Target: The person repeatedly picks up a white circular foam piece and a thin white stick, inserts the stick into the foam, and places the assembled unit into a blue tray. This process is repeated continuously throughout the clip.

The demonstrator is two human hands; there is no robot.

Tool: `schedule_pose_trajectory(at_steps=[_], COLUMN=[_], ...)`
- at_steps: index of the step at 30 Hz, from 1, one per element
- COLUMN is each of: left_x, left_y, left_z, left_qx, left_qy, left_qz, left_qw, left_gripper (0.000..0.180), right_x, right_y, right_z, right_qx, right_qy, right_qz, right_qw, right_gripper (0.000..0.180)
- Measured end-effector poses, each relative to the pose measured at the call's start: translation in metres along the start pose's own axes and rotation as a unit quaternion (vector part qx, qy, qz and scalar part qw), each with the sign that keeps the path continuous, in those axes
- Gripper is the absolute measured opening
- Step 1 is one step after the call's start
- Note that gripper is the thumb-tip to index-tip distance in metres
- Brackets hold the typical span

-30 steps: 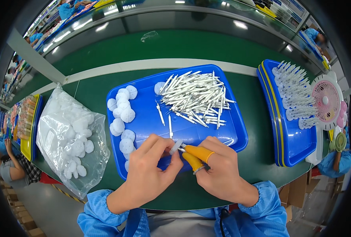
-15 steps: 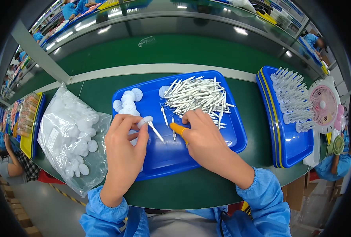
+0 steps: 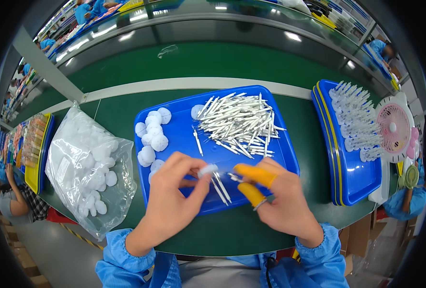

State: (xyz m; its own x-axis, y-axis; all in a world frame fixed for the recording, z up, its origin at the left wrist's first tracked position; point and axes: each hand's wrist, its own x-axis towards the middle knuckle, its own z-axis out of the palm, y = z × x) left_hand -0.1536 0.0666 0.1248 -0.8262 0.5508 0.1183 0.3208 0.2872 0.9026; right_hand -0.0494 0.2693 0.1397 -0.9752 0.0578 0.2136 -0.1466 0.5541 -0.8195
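A blue tray lies in front of me with a heap of thin white sticks at its back right and white round caps at its left. My left hand pinches one white cap between thumb and fingers over the tray's front part. My right hand, with orange finger cots on thumb and forefinger, holds a white stick whose tip points at that cap. Two loose sticks lie on the tray just below the cap.
A clear plastic bag of white caps lies left of the tray. A second blue tray at the right carries assembled white pieces, with a small pink fan beside it. A green belt runs behind. Other workers sit at the left edge.
Both hands have come back from the stick heap and cap pile to the tray's front. The left now holds a cap and the right a stick, brought tip to tip.
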Motion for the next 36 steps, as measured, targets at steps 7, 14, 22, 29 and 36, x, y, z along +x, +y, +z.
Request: schedule_pose_trajectory(at_steps=[7,14,22,29,36], left_x=[-0.004,-0.005,-0.007,-0.014,-0.016], left_y=[0.004,0.003,0.002,-0.002,-0.014], left_z=[0.012,0.013,0.017,0.018,0.017], left_qx=[0.007,0.02,0.038,0.086,0.124], left_qy=[-0.038,-0.03,-0.01,0.001,-0.005], left_qz=[0.024,0.004,0.022,0.085,0.078], left_qw=[0.999,0.999,0.999,0.993,0.989], left_gripper=[0.019,0.019,0.016,0.021,0.024], right_x=[-0.005,-0.002,-0.001,-0.008,0.005], right_y=[0.011,0.019,0.011,0.006,0.005], right_z=[0.002,0.002,0.021,0.028,0.039], right_qx=[-0.052,-0.102,-0.101,-0.055,-0.051], right_qy=[-0.073,-0.063,-0.024,0.022,0.023], right_qz=[-0.06,-0.052,-0.079,-0.06,0.006], right_qw=[0.994,0.991,0.991,0.996,0.998], right_gripper=[0.043,0.04,0.039,0.026,0.033])
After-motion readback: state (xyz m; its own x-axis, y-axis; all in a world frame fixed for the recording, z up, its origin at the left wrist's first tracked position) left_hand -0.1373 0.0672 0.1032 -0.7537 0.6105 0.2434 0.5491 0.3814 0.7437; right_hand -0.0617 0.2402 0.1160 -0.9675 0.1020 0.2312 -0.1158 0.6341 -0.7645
